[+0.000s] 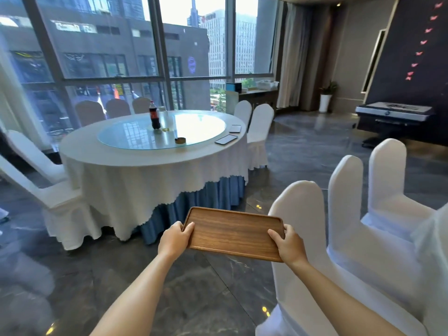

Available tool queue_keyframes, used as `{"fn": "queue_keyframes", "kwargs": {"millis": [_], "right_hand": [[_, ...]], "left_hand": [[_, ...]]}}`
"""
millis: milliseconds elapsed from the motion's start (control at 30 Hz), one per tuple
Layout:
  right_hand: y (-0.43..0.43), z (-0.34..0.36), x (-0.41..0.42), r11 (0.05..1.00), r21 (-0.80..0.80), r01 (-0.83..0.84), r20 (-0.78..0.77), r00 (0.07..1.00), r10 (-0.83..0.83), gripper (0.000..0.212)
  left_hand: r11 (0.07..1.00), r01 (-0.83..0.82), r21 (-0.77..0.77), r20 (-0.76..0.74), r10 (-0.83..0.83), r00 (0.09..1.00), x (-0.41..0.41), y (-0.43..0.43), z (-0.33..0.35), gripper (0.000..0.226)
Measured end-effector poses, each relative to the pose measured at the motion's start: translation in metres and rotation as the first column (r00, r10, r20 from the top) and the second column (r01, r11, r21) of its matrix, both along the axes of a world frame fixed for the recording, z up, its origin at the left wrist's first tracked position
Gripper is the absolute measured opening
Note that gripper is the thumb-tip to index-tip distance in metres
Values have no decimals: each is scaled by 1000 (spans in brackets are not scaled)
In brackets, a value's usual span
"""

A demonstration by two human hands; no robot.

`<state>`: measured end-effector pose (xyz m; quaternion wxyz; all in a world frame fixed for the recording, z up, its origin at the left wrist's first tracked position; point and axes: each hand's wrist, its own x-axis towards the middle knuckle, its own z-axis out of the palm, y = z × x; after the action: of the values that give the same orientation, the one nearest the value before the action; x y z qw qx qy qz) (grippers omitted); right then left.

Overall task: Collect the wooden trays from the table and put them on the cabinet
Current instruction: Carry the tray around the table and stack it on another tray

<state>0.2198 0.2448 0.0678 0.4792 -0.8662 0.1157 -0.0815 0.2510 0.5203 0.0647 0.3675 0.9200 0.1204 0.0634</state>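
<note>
Bright daylight through tall windows [109, 44]. Grey marble floor [194, 287], white-covered chairs [303, 251]. Dark wall [400, 57] on the right.

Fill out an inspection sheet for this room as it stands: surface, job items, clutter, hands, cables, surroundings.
Surface: round table with white cloth and a glass turntable; no wooden trays seen on it.
Job's things: one wooden tray, empty, held over the floor; a cabinet stands by the window.
Clutter: cola bottle, small ashtray, two phones on the table.
Grippers: left hand and right hand grip the tray's short ends, fingers wrapped under.
Cables: nothing seen.
Surroundings: white-covered chairs, glossy stone floor, tall windows, potted plant.
</note>
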Motion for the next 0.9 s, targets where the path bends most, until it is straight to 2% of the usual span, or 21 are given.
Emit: {"fn": "queue_keyframes", "kwargs": {"millis": [267, 567, 667, 900], "right_hand": [[21, -5, 97, 997, -5, -81, 9, 997, 81, 56], [28, 4, 240, 992, 28, -125, 52, 991, 123, 46], [34, 13, 290, 990, 19, -142, 96, 986, 140, 41], [59, 5, 384, 981, 43, -190, 81, 979, 186, 42]], "left_hand": [[996, -86, 25, 6, 86, 996, 64, 22, -5, 42], [991, -110, 81, 20, 108, 994, 190, 28, 15, 43], [992, -112, 62, 48, 109, 993, 229, 33, 22, 41], [991, -133, 5, 37, 133, 990, 318, 54, 15, 41]]}}
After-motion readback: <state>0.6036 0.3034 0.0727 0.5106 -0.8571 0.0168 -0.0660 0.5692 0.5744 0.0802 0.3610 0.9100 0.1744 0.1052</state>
